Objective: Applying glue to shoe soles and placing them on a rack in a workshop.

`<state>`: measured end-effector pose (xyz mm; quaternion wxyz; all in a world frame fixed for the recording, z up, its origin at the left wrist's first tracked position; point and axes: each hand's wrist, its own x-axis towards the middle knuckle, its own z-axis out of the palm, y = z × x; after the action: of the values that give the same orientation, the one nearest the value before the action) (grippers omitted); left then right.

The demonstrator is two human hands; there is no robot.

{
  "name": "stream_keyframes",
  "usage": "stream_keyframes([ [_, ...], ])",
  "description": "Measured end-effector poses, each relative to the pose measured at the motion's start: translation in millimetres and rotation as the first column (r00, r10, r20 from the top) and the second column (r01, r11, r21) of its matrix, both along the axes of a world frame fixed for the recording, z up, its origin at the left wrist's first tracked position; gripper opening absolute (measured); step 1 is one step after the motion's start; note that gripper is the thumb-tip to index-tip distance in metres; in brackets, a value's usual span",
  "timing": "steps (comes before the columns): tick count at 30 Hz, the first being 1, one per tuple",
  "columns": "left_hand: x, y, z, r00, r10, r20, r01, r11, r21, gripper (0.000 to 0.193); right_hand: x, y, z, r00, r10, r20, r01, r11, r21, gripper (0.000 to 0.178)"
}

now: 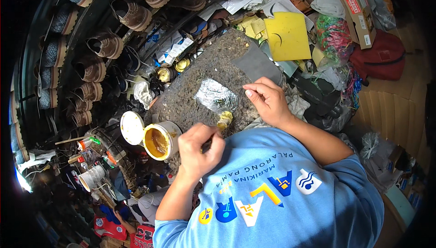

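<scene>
My left hand (200, 152) is closed in a fist around what looks like a brush (225, 120). Its yellow, glue-caked end sticks out toward the worktop, and most of the handle is hidden in the fist. Just beyond that end, a shiny silvery piece (216, 95) lies flat on the rough, crusted work surface (181, 98). My right hand (269, 102) is held over the right side, thumb and fingers drawn together; anything between them is too small to make out. A grey sheet (258, 64) lies beyond it. Left of my left hand, an open tub (174, 134) of amber glue leans on its side.
A smeared white lid (132, 127) rests against the tub. Racks of brown shoes (105, 44) line the left and far side. Yellow sheets (288, 36), small tins (164, 74), a cardboard box (359, 19) and a red bag (379, 56) crowd the back. A person in red (141, 236) is at lower left.
</scene>
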<state>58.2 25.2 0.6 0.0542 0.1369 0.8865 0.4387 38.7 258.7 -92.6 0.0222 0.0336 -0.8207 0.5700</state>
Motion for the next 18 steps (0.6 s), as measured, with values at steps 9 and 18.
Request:
stream_keyframes([
  [9,-12,-14,-4,0.996,-0.078,0.034,0.076,0.996,0.051,0.008,-2,-15,16,0.968,0.227,0.104,-0.250,0.877,0.410,0.055],
  [18,-4,-12,-6,0.996,-0.048,-0.073,0.047,0.999,-0.015,0.004,-5,-22,27,0.932,0.293,0.215,-0.363,0.785,0.502,0.068],
])
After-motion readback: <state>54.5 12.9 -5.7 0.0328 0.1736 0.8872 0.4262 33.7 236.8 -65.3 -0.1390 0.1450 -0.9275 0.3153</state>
